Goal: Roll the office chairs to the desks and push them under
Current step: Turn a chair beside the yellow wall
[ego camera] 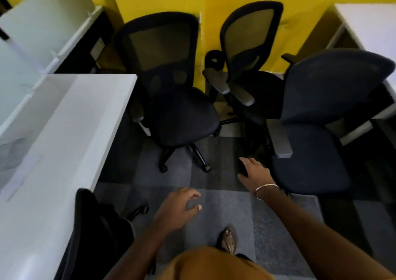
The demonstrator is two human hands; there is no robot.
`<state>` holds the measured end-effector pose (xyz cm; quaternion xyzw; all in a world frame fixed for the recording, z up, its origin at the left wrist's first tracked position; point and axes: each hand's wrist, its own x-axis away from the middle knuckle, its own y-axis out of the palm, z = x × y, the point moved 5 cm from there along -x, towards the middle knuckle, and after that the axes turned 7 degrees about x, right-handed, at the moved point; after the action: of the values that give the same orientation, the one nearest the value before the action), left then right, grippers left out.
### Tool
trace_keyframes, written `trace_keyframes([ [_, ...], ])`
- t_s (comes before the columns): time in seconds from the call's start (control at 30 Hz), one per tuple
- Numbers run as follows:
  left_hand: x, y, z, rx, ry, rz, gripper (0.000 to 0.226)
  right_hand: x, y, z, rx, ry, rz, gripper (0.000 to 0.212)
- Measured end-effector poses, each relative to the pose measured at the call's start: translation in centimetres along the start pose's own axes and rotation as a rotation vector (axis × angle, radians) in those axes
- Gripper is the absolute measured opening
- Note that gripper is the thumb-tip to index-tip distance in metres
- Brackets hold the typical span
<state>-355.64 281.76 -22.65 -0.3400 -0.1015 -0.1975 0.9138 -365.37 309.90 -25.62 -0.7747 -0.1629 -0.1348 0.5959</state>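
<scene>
Three black office chairs stand ahead on the carpet by the yellow wall. The left mesh-back chair [182,116] is next to the corner of the white left desk [75,129]. The middle mesh chair [250,33] is against the wall. The right chair [334,86] has a solid back and stands near the white right desk [368,26]. A fourth black chair [96,237] sits at the left desk's near edge. My left hand [182,209] hangs loosely curled in the air and holds nothing. My right hand [255,174] reaches toward the right chair's seat and pinches a small dark object [243,168].
Frosted partition panels [25,44] divide the left desks. Grey checkered carpet [225,204] lies between me and the chairs. My sandalled foot [228,240] is on it. The three chairs' armrests and bases crowd together near the wall corner [203,33].
</scene>
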Motion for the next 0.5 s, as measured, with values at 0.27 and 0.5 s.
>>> trace_keyframes([
  [0.27, -10.0, 3.1, 6.3, 0.018, 0.073, -0.117, 0.059, -2.2, -6.2, 11.0, -0.088, 0.161, 0.078, 0.058],
  [0.5, -17.7, 3.1, 10.1, -0.032, 0.155, -0.159, 0.048, -6.9, -10.6, 15.1, -0.160, 0.225, 0.115, 0.043],
])
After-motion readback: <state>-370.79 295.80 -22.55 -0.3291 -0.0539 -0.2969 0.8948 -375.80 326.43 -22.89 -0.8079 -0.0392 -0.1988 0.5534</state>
